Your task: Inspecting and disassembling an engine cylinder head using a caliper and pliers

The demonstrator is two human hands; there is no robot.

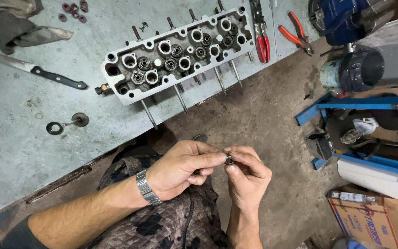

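While both hands meet in front of the person's lap, a small metal ring-shaped part [229, 160] is pinched between the fingertips, held over the concrete floor just below the edge of the workbench [14, 138]. The left hand [180, 168], wearing a metal wristwatch [147, 188], closes thumb and forefinger on one side of the part; the right hand [247, 177] closes its fingertips on the other side, so both hands grip it together.

The part is a short, dark, round steel piece with a hollow centre and a brighter rim, possibly a valve spring retainer or a similar fitting; it is too small to tell exactly. It looks light, rigid and hard, probably oily and so likely slippery. A fingertip pinch around its outer rim seems the sensible hold, since it could easily drop and roll away.

On the grey workbench above lies an aluminium cylinder head [176, 53] with long studs sticking out, some valve bores still holding springs. Nearby are a black-handled knife [33, 70], a loose valve with a washer [67, 123], small reddish seals [73, 10], red-handled pliers [261, 34] and orange-handled pliers [298, 34].
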